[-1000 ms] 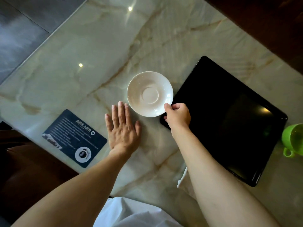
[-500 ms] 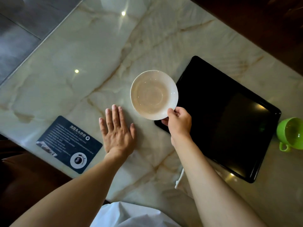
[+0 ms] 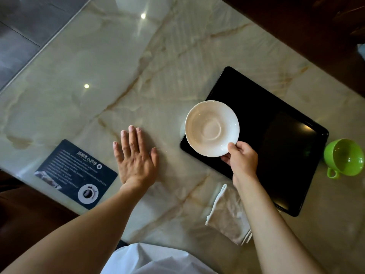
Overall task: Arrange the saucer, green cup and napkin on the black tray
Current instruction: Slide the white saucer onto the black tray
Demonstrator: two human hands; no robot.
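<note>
Marble tabletop (image 3: 122,80), pale with tan veins, glossy; two ceiling lights reflected in it. Nearest the person: folded white napkin (image 3: 227,216) lying flat on the marble, just beside the near edge of the black tray (image 3: 276,107), partly under the right forearm. Left hand (image 3: 134,159) flat, palm down, fingers spread, holding nothing. Beside it to the left, a dark printed card (image 3: 77,173). Right hand (image 3: 242,159) pinches the white saucer (image 3: 211,128) by its near rim, thumb on top; saucer sits over the tray's left corner, contact with tray unclear. Green cup (image 3: 344,157) stands on the marble just off the tray's right corner, handle toward the person.
</note>
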